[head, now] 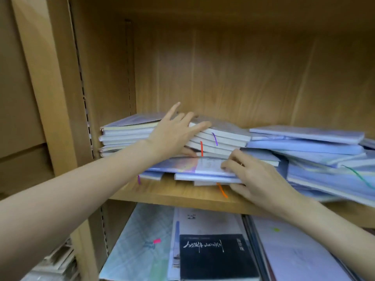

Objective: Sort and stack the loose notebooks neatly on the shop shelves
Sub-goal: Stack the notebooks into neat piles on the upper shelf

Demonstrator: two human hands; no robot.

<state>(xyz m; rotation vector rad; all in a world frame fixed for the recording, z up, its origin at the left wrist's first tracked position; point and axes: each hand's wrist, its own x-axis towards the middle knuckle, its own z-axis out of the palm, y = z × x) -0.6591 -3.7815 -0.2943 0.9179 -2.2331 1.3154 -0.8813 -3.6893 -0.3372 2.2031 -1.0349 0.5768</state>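
Right now the left hand (176, 132) lies spread over the tilted stack of notebooks (219, 138) in the middle of the shelf, fingers straight and fanned across its top cover, the thumb tucked low against the page edges, so it steadies the stack rather than grips it. Just below and to the right, the right hand (255, 175) pinches the front edge of the flat notebooks (190, 167) that lie under that stack, fingertips curled over the top cover and the thumb beneath. These lower notebooks run with their long side left to right along the shelf board (174, 194), and their near edge sits close to the board's front lip, so the right hand is the nearer one to draw them out or square them. The tilted stack leans up to the left, its high end resting on the neat pile (125, 136) against the left wall of the cabinet; its page edges face the person. To the right a messy heap (316, 153) of notebooks slumps close against the right hand, leaving little room on that side. Open room lies above the stacks, where the back panel stands bare, and forward off the lip. Pulling forward looks freest, though the leaning stack would likely slide if the left hand lifted. Below, the lower shelf holds larger books, among them a black-covered book (217, 256).
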